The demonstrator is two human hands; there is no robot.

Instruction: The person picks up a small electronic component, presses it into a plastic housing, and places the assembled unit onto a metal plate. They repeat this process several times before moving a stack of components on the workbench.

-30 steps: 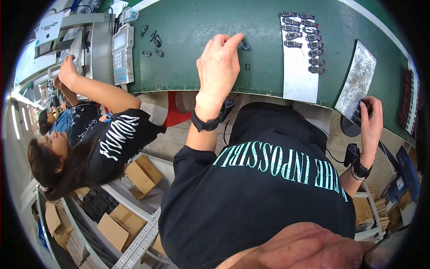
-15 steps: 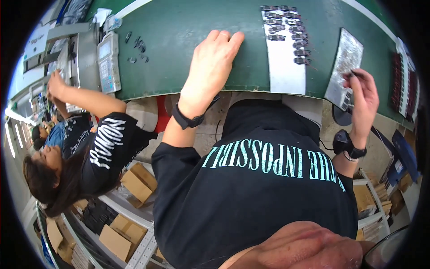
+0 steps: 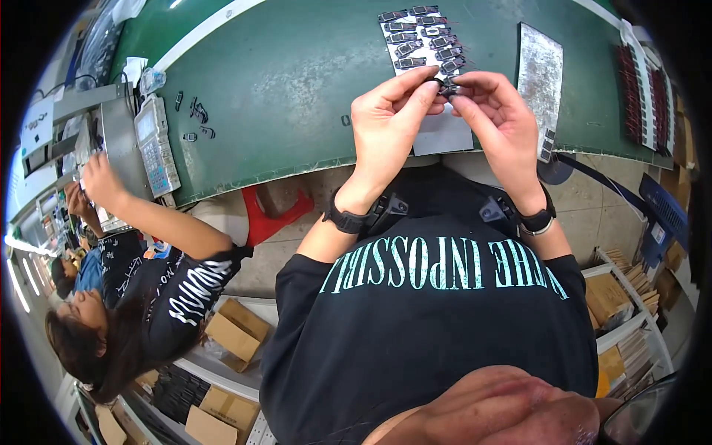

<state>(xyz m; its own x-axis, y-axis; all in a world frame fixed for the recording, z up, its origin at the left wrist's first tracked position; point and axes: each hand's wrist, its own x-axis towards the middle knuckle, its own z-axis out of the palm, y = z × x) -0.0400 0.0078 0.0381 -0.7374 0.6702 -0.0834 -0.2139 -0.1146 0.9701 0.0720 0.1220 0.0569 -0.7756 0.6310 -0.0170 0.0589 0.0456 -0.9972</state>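
Small dark part [image 3: 448, 85]: pinched between left hand [image 3: 386, 126] and right hand [image 3: 498, 122] fingertips, apparently lying crosswise, above grey sheet [image 3: 437, 133].

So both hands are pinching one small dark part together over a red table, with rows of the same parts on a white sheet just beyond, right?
Not quite: the table is green, not red, as the head view shows. The rest holds: the left hand and right hand pinch one small dark part together, with rows of like parts on the white sheet just beyond.
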